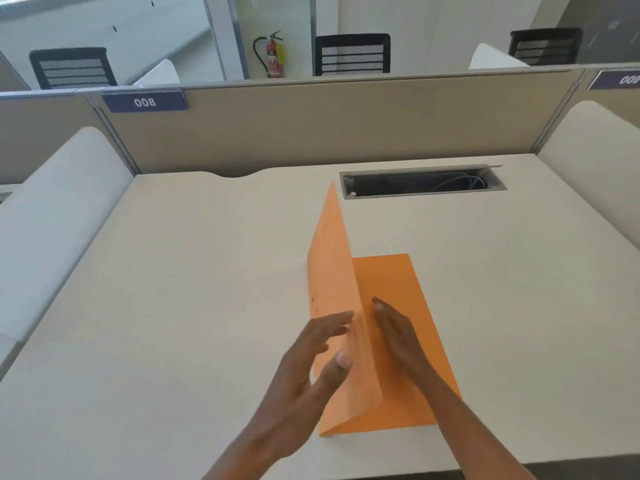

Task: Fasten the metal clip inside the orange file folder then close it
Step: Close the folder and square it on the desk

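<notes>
The orange file folder (pixel 391 289) lies on the cream desk, half open. Its back cover is flat on the desk and its front cover (pixel 330 265) stands nearly upright, spine on the left. My left hand (pixel 311 362) is on the outer side of the raised cover, fingers spread, thumb over its near edge. My right hand (pixel 398 336) lies flat with fingers together inside the folder, on the back cover beside the raised flap. The raised cover and my hands hide the metal clip.
An open cable tray (pixel 422 183) with wires is sunk into the desk (pixel 180 289) behind the folder. A beige partition (pixel 311 126) with a "008" label closes the far side. Rounded white side panels stand at the left and right of the desk.
</notes>
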The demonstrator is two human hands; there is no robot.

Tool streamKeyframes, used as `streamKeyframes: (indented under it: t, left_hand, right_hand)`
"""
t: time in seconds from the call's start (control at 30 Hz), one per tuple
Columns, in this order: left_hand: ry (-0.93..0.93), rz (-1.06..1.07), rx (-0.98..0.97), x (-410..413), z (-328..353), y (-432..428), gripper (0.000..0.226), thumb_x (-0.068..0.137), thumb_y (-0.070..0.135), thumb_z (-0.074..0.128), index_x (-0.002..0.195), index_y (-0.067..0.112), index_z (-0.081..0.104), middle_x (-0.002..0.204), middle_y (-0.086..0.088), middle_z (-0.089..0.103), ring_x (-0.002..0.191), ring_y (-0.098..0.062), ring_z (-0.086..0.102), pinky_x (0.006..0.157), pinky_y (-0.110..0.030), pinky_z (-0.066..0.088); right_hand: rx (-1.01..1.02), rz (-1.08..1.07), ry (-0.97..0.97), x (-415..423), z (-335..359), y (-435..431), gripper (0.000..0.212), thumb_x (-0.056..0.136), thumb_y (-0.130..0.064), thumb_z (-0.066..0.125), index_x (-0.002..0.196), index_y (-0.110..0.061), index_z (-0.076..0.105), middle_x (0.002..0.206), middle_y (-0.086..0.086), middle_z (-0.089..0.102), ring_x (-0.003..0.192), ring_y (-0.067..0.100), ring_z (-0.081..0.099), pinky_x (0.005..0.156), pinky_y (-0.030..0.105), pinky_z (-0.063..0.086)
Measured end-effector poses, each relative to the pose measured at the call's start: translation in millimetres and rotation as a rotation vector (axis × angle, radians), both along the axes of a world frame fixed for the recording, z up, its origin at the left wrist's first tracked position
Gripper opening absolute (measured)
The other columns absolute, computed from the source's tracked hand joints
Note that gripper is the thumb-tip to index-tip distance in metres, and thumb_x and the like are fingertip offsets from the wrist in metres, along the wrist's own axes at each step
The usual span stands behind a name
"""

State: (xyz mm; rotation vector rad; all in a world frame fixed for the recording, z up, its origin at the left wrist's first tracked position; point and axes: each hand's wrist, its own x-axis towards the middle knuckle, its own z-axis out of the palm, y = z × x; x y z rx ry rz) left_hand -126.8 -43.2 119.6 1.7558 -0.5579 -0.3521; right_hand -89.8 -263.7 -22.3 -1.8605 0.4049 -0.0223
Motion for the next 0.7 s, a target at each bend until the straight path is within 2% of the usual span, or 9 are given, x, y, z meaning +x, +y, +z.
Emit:
streamKeyframes:
  t: [0.1,0.17,0.2,0.27,0.3,0.4,0.5,0.6,0.7]
  left_hand:
    - [-0.010,-0.100,0.154,11,-35,-17,0.051,0.090,0.070,0.038,0.133,0.044,0.049,0.135,0.026,0.049,0.129,0.003,0.043,0.099,-0.013,0.040]
    - [-0.081,-0.072,0.329,20,-66,-22,0.052,0.090,0.070,0.039,0.133,0.042,0.048,0.136,0.025,0.046,0.126,0.005,0.044,0.103,-0.023,0.041]
    - [-0.123,-0.027,0.443,26,-82,-21,0.054,0.091,0.068,0.039,0.135,0.037,0.047,0.138,0.019,0.046,0.127,-0.001,0.045,0.106,-0.030,0.041]
    - [-0.166,0.087,0.686,38,-108,-18,0.057,0.094,0.061,0.042,0.140,0.027,0.042,0.141,0.007,0.043,0.127,-0.014,0.045,0.106,-0.036,0.038]
    - [-0.166,0.133,0.789,43,-118,-16,0.058,0.094,0.057,0.043,0.140,0.023,0.040,0.140,0.002,0.043,0.126,-0.019,0.045,0.104,-0.037,0.039]
    - [-0.136,0.206,0.927,57,-136,-13,0.052,0.094,0.051,0.047,0.131,0.015,0.040,0.130,-0.006,0.046,0.118,-0.025,0.046,0.095,-0.037,0.043]
    - [-0.129,0.240,0.884,63,-140,-21,0.048,0.092,0.044,0.051,0.129,0.015,0.038,0.123,-0.006,0.047,0.114,-0.025,0.047,0.088,-0.037,0.047]
    - [-0.068,0.239,0.775,65,-140,-32,0.056,0.091,0.037,0.055,0.139,0.018,0.032,0.123,-0.005,0.048,0.115,-0.024,0.049,0.086,-0.038,0.048]
    - [0.037,0.295,0.645,68,-140,-36,0.062,0.089,0.028,0.059,0.143,0.020,0.030,0.122,-0.005,0.050,0.114,-0.024,0.053,0.087,-0.038,0.048]
  right_hand:
    - [0.484,-0.174,0.016,-3,31,-27,0.064,0.098,-0.057,0.031,0.126,-0.009,0.063,0.118,0.009,0.070,0.106,0.018,0.067,0.092,0.033,0.054]
    - [0.732,-0.155,0.017,-8,44,-52,0.078,0.093,-0.067,0.028,0.124,-0.004,0.062,0.110,0.016,0.069,0.096,0.030,0.065,0.081,0.039,0.053]
    - [0.774,-0.127,0.024,-11,49,-64,0.080,0.090,-0.071,0.031,0.120,-0.005,0.064,0.100,0.015,0.069,0.086,0.030,0.065,0.073,0.039,0.052]
    - [0.663,-0.099,0.073,-16,52,-82,0.073,0.084,-0.075,0.044,0.102,-0.007,0.067,0.073,0.007,0.064,0.061,0.024,0.060,0.056,0.032,0.049]
    - [0.558,-0.098,0.099,-17,52,-87,0.068,0.082,-0.073,0.051,0.094,-0.008,0.068,0.069,0.006,0.064,0.057,0.024,0.060,0.054,0.032,0.050]
    - [0.253,-0.182,0.143,-14,37,-88,0.034,0.087,-0.046,0.068,0.090,-0.013,0.074,0.091,0.013,0.076,0.077,0.029,0.072,0.074,0.052,0.061]
    - [-0.084,-0.261,0.168,-11,19,-80,0.011,0.085,-0.025,0.071,0.086,-0.014,0.072,0.091,0.014,0.074,0.079,0.029,0.071,0.076,0.047,0.060]
    - [-0.310,-0.268,0.233,-11,6,-74,0.021,0.083,-0.028,0.070,0.091,-0.009,0.069,0.098,0.012,0.070,0.086,0.029,0.066,0.078,0.043,0.057]
    - [-0.536,-0.263,0.341,-11,0,-68,0.044,0.084,-0.036,0.069,0.115,-0.005,0.062,0.115,0.013,0.058,0.103,0.032,0.060,0.081,0.037,0.051]
